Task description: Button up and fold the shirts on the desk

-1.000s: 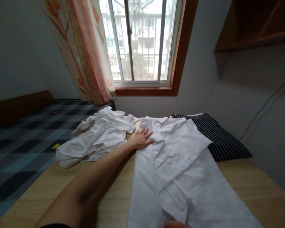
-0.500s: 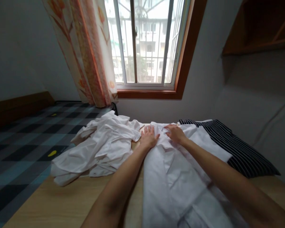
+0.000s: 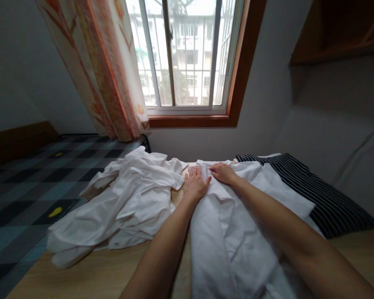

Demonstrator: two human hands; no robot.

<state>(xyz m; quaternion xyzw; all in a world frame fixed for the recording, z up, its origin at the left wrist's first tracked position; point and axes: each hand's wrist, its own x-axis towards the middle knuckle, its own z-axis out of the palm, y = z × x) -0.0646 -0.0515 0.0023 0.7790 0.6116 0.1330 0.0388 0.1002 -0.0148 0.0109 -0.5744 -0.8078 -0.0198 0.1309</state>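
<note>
A white shirt (image 3: 224, 232) lies spread lengthwise on the wooden table, with creases across its middle. My left hand (image 3: 195, 182) rests flat on the shirt's far left edge, fingers spread. Just to the right, my right hand (image 3: 223, 172) has its fingers closed on the cloth near the shirt's far end, in what looks like a pinch. The forearms cover parts of the shirt. Left of my left hand is a rumpled heap of white clothing (image 3: 134, 199), not touched by either hand.
A black-and-white striped cloth (image 3: 327, 195) lies at the right, partly under white fabric. The wooden table (image 3: 90, 278) borders a bed with a checked cover (image 3: 21, 195). Behind are a window (image 3: 187, 62) and a floral curtain (image 3: 102, 70); a wooden shelf (image 3: 339, 37) hangs upper right.
My right hand has moved slightly left, nearer my left hand, and its fingers have closed on the shirt. My left hand stays flat on the edge. The view has shifted a little.
</note>
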